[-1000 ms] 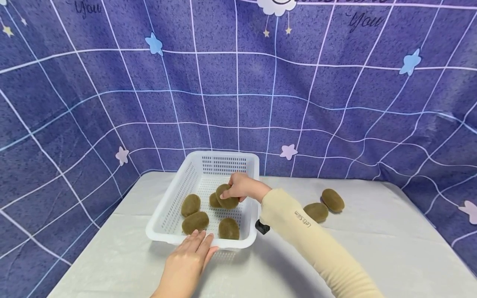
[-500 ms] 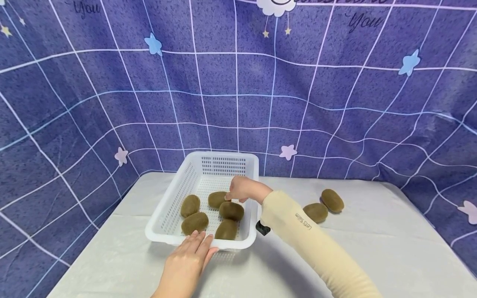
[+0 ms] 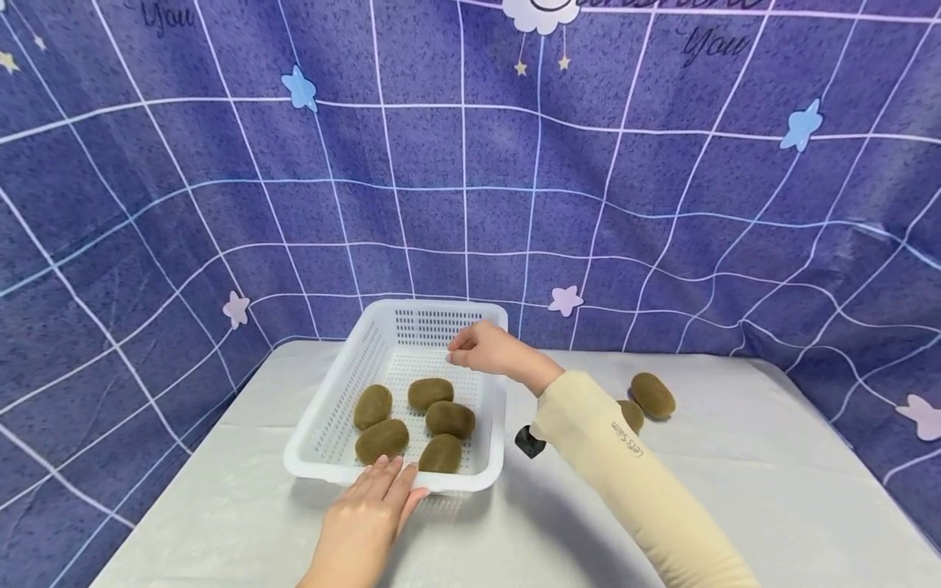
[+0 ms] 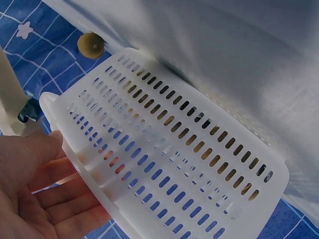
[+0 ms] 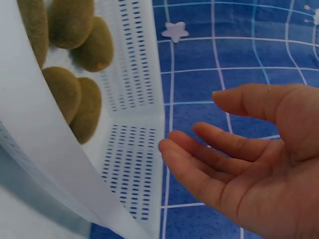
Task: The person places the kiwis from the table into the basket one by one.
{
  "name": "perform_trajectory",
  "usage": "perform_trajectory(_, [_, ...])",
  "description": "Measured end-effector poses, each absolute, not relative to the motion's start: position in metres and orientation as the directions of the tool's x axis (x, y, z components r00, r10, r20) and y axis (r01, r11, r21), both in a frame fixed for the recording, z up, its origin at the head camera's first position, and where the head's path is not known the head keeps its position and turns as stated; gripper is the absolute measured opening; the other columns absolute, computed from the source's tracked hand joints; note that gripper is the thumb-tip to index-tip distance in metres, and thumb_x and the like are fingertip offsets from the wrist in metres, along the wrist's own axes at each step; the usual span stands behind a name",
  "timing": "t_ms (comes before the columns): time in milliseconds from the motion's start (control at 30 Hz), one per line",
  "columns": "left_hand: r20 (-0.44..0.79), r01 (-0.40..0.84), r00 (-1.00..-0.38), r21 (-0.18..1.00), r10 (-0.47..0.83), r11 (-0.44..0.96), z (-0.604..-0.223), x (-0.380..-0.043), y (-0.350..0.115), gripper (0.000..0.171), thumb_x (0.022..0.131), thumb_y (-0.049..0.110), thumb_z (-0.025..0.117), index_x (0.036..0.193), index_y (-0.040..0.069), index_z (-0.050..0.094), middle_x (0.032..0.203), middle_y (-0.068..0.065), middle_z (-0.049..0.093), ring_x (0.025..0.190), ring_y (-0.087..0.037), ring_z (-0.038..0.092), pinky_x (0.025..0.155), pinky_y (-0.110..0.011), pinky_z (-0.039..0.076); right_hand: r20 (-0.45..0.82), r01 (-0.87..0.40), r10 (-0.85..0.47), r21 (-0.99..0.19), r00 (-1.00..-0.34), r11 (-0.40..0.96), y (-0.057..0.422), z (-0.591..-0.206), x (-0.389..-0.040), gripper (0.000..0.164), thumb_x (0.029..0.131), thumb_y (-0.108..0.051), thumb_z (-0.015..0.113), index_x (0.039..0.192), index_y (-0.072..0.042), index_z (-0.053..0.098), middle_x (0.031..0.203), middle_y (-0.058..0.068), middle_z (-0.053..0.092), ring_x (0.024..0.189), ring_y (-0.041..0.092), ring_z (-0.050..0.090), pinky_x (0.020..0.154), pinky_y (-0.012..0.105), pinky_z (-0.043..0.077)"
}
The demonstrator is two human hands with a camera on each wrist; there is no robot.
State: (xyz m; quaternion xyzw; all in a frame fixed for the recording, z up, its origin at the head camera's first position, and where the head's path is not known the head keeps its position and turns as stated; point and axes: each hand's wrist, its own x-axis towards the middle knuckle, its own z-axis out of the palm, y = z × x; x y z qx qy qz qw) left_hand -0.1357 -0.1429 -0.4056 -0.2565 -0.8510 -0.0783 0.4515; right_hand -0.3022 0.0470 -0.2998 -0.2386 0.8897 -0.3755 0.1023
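Several brown, fuzzy kiwifruits point(image 3: 450, 420) lie in the front part of a white perforated plastic basket point(image 3: 395, 477). My left hand point(image 3: 358, 523) holds the basket's near rim; in the left wrist view its thumb point(image 4: 50, 144) is by the rim's edge and some fingertips show through the slots. Over the basket's right side hovers my right hand point(image 3: 491, 349), holding nothing. In the right wrist view that right hand point(image 5: 239, 159) has its thumb and relaxed fingers spread apart, clear of the kiwifruits point(image 5: 90, 45).
Two more kiwifruits point(image 3: 653, 396) lie on the white-covered table point(image 3: 735, 490) to the right, one partly behind the sleeve point(image 3: 625, 457). A small black object point(image 3: 529, 441) shows beside the right forearm. A blue-purple gridded cloth point(image 3: 470, 163) hangs behind the table.
My right hand has let go of a kiwifruit in the basket, then risen and moved back from it. The released kiwifruit lies among the others. My left hand has stayed at the rim.
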Motion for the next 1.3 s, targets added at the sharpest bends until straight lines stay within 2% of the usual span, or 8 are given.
perform_trajectory(300, [0.811,0.506,-0.454,-0.106,0.368,0.856,-0.407,-0.136,-0.143,0.063,0.105,0.044,0.028,0.094,0.002,0.073,0.090,-0.017,0.072,0.078,-0.034,0.071,0.065,-0.044,0.060,0.128,-0.387,-0.464,-0.761,-0.877,0.521,0.078,-0.290,-0.299,0.028,0.093,-0.013,0.059,0.116,0.002,0.065,0.109,0.012,0.068,0.096,0.021,0.064,0.083,0.030,0.055])
perform_trajectory(567, [0.811,0.504,-0.456,-0.105,0.367,0.857,-0.406,-0.136,-0.143,0.063,0.105,0.044,0.027,0.094,0.002,0.073,0.089,-0.017,0.072,0.079,-0.034,0.071,0.067,-0.044,0.060,0.115,-0.335,-0.401,-0.772,-0.909,0.540,0.112,-0.293,-0.299,0.032,0.095,-0.015,0.057,0.121,0.004,0.062,0.111,0.015,0.068,0.099,0.026,0.065,0.090,0.039,0.054])
perform_trajectory(767, [0.806,0.504,-0.463,-0.103,0.369,0.857,-0.406,-0.136,-0.143,0.064,0.105,0.045,0.027,0.095,0.002,0.073,0.090,-0.017,0.072,0.079,-0.034,0.071,0.066,-0.044,0.060,0.109,-0.324,-0.378,-0.754,-0.919,0.571,0.132,-0.301,-0.300,0.029,0.095,-0.015,0.058,0.117,0.003,0.064,0.106,0.015,0.069,0.092,0.023,0.065,0.086,0.038,0.055])
perform_trajectory(1000, [0.796,0.501,-0.479,-0.098,0.370,0.860,-0.406,-0.135,-0.143,0.065,0.105,0.045,0.025,0.095,0.002,0.073,0.090,-0.017,0.072,0.079,-0.034,0.071,0.067,-0.044,0.060,0.059,-0.263,-0.334,-0.751,-0.941,0.606,0.160,-0.321,-0.305,0.030,0.093,-0.014,0.062,0.115,0.005,0.064,0.102,0.016,0.070,0.093,0.026,0.065,0.082,0.035,0.056])
perform_trajectory(1133, [0.799,0.501,-0.474,-0.101,0.370,0.860,-0.406,-0.135,-0.143,0.064,0.105,0.044,0.026,0.094,0.002,0.073,0.089,-0.017,0.072,0.079,-0.034,0.071,0.066,-0.044,0.060,0.079,-0.284,-0.329,-0.713,-0.941,0.641,0.177,-0.335,-0.307,0.028,0.091,-0.012,0.064,0.111,0.008,0.065,0.098,0.017,0.070,0.091,0.025,0.065,0.082,0.038,0.056])
perform_trajectory(1300, [0.800,0.500,-0.474,-0.098,0.367,0.861,-0.406,-0.135,-0.144,0.065,0.105,0.044,0.025,0.094,0.001,0.073,0.090,-0.017,0.072,0.079,-0.035,0.071,0.066,-0.045,0.060,0.074,-0.292,-0.339,-0.695,-0.938,0.657,0.202,-0.351,-0.304,0.031,0.090,-0.010,0.065,0.112,0.011,0.063,0.099,0.020,0.070,0.095,0.030,0.065,0.086,0.043,0.055])
